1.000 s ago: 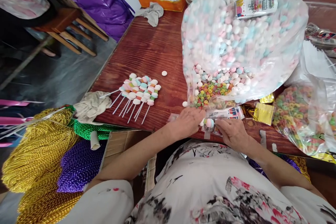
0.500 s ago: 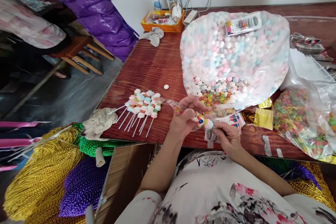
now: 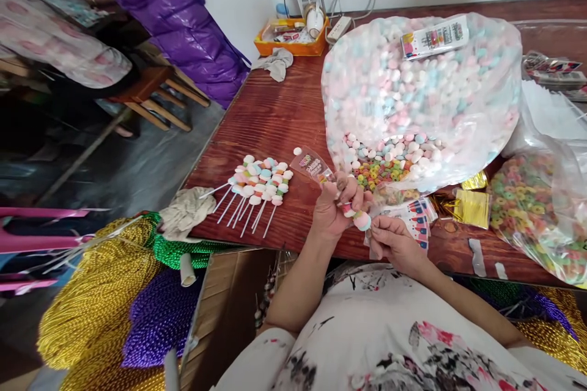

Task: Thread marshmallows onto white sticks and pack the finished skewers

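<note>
My left hand [image 3: 337, 211] is closed round a small clear printed wrapper [image 3: 314, 166] that sticks up to the left of its fingers. My right hand [image 3: 394, 243] pinches the stick end of a candy skewer [image 3: 360, 217] with pink and pale blue pieces, whose top lies against my left fingers. Both hands hover above the near edge of the reddish wooden table [image 3: 270, 116]. A stack of printed wrappers [image 3: 419, 220] lies just right of them. Several finished skewers [image 3: 259, 186] are fanned out to the left.
A big clear bag of pastel candies [image 3: 422, 85] fills the table's middle, with ring candies [image 3: 532, 208] in a bag at right. Gold wrappers [image 3: 470, 204], an orange tray [image 3: 293, 40], a grey cloth [image 3: 277, 64] and gold, green and purple bead heaps [image 3: 101, 299] surround it.
Both hands rose from the table edge with the skewer. The left hand picked up a clear wrapper and now holds it upright beside the skewer's top.
</note>
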Demonstrator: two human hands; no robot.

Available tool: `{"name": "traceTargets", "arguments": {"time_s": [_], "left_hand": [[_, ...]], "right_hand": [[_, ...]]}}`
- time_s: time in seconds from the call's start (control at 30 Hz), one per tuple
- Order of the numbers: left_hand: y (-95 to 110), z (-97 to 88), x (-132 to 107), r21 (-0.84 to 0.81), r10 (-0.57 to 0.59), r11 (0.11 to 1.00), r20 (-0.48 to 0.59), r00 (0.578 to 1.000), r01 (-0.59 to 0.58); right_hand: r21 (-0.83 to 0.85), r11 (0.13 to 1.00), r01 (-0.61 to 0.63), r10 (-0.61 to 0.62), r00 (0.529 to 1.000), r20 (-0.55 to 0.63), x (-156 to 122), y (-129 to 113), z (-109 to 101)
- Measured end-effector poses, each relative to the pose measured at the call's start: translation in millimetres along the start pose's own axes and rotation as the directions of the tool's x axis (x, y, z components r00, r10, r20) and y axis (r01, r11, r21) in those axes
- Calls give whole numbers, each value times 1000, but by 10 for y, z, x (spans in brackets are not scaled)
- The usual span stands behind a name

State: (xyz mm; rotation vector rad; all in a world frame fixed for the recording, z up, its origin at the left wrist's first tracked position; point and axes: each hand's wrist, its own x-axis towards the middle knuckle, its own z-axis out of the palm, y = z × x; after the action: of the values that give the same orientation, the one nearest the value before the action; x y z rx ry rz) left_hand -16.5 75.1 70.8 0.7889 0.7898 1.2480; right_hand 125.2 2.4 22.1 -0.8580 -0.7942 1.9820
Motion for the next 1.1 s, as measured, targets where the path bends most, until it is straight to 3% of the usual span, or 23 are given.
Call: {"name": "traceTargets", "arguments": {"time_s": [0.2,0.33,0.53,0.7,0.83,1.1], "left_hand": [[-29,98,-88,-5,-17,1000,-23,1000,17],[-54,-8,-142,47,35,998,-106,994,-30],[-44,-74,-223,343,28,938,-194,981,41],[74,1,-195,524,65,852,-88,994,-9],[149,-17,-166,640,31,768,12,999,-32],[264,15,-98,858,90,459,215,972,-233]], "right_hand": [[-219,957,193,-234,955,-182,78,19,18],[-88,978,187,-203,950,-238,100,-75,-47],[-62,980,189,-199,951,-238,96,-43,-87],[-193,953,235,-281,921,-269,87,42,-124],[-398,873,281,-402,878,-261,57,3,-137],[-621,728,290,-517,827,-220,20,23,-172]]}}
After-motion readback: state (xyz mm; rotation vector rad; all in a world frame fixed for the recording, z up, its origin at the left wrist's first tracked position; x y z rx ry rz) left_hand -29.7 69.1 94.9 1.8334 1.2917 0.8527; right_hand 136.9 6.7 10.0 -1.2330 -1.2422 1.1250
